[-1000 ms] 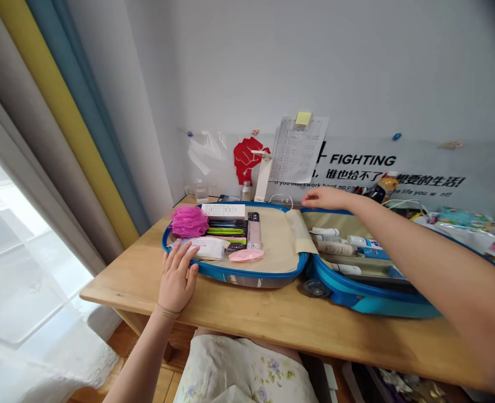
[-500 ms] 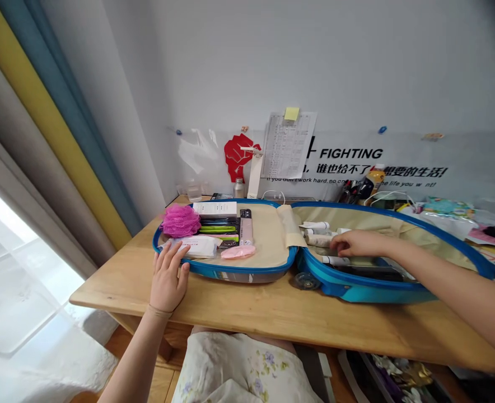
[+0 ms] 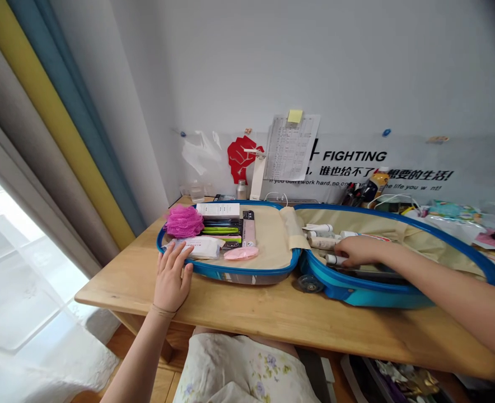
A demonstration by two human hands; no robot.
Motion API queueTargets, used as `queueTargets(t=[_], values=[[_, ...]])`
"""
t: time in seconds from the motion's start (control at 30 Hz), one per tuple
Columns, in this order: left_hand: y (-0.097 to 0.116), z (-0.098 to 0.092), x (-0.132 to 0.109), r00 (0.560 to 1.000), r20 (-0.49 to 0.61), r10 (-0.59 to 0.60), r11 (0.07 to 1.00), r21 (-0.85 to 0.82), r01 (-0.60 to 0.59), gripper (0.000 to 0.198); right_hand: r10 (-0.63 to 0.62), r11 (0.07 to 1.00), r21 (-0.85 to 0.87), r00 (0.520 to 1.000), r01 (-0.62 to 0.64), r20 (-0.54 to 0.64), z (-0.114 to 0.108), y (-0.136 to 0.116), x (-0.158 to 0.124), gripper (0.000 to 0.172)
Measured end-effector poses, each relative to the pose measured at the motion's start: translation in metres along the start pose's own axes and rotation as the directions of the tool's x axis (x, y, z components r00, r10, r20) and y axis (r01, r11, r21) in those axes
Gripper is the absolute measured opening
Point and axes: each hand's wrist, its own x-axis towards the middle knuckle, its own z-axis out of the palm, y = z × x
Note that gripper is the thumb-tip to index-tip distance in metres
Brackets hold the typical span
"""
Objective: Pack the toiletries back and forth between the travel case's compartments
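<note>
An open blue suitcase lies across the desk, its two halves side by side. My left hand rests on the left half's rim, fingers spread, beside a white soft packet. Behind that packet sits a pink mesh bath puff. A white box, green-edged packages, a slim pale pink package and a pink oval item share this half. In the right half, my right hand curls its fingers around a small white tube; its fingertips are partly hidden. Several other tubes lie alongside.
The wooden desk stands against a wall with a printed banner and pinned papers. Behind the suitcase are a metal bottle and an orange-labelled bottle. A curtain hangs at left.
My right hand has moved lower and slightly right in the suitcase's right half, onto the small white tube. My left hand stays on the rim. The view has shifted slightly.
</note>
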Motion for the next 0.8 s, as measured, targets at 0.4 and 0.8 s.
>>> queueTargets(t=[0.4,0.8], values=[[0.003,-0.001,0.0,1.0,0.004,-0.009,1.0,0.004,0.009,0.039,-0.14,0.986,0.05,0.955,0.158,-0.26,-0.08,-0.078,0.01,0.041],[0.004,-0.001,0.0,0.999,0.02,-0.033,0.999,0.0,0.033,0.041,-0.42,0.905,-0.104,0.905,0.413,-0.062,-0.069,-0.224,0.068,0.024]])
